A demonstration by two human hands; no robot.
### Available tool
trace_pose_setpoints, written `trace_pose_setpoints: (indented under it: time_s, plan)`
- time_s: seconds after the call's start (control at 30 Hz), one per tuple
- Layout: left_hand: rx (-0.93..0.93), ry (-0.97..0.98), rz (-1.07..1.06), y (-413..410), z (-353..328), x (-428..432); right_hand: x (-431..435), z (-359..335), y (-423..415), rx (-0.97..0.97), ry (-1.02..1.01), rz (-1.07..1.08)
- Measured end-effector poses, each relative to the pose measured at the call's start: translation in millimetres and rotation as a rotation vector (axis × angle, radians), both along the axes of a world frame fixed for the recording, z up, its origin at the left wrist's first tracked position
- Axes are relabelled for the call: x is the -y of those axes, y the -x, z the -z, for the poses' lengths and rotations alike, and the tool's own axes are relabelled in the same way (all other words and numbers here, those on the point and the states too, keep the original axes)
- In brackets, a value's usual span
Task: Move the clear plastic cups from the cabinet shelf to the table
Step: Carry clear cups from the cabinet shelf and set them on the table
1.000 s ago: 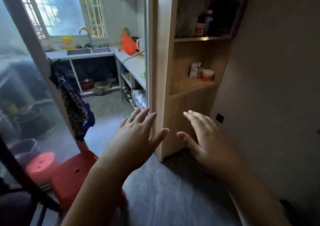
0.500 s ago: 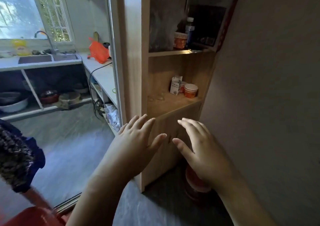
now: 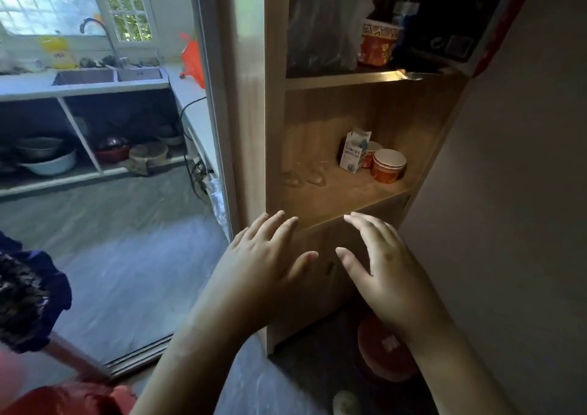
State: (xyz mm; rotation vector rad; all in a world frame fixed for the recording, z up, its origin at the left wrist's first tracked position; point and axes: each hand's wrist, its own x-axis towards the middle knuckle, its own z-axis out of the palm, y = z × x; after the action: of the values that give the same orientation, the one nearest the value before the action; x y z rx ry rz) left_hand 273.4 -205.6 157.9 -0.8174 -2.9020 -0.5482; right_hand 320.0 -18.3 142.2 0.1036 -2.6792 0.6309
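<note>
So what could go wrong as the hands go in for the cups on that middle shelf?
The clear plastic cups barely show against the wood, so the left hand could knock them over. Reaching with the right hand risks clipping the carton or the orange paper cups beside them.

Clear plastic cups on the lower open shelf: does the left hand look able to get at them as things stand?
Probably yes. The left hand is open and empty below the shelf edge; the clear plastic cups sit near the front left, nothing before them. The paper cups stand off right.
</note>
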Motion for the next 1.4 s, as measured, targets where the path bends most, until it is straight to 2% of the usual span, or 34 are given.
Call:
trace_pose_setpoints:
  time_s: [0.2, 0.3, 0.4, 0.43, 0.47, 0.53, 0.6, 0.67, 0.7, 1.1, 1.2, 1.4]
  plan:
    - [0.043, -0.032, -0.056, 63, 18, -57, -58, 16, 94, 0.061, 0.043, -0.083]
    - [-0.003, -0.088, -0.102, 99, 23, -102, -96, 13, 144, 0.071, -0.015, -0.166]
    - [0.094, -0.199, -0.156, 130, 22, -140, -134, 9, 187, 0.052, -0.089, -0.218]
    - [0.061, -0.223, -0.176, 139, 23, -151, -144, 8, 200, 0.041, -0.108, -0.231]
    - [-0.056, -0.220, -0.189, 147, 22, -161, -154, 9, 213, 0.034, -0.122, -0.246]
    - [-0.134, -0.154, -0.228, 162, 26, -174, -170, 15, 239, 0.038, -0.146, -0.284]
    - [-0.070, -0.159, -0.303, 179, 41, -184, -178, 26, 263, 0.061, -0.150, -0.306]
    - [0.105, -0.147, -0.383, 196, 63, -191, -182, 40, 286, 0.102, -0.147, -0.297]
    - [0.116, -0.111, -0.392, 206, 72, -194, -183, 48, 297, 0.118, -0.150, -0.293]
    - [0.178, 0.080, -0.294, 309, 148, -193, -172, 108, 377, 0.234, -0.284, -0.348]
    - [0.123, 0.090, -0.294, 326, 157, -196, -167, 116, 390, 0.298, -0.317, -0.340]
    - [0.143, 0.120, -0.269, 349, 170, -201, -154, 133, 405, 0.328, -0.263, -0.292]
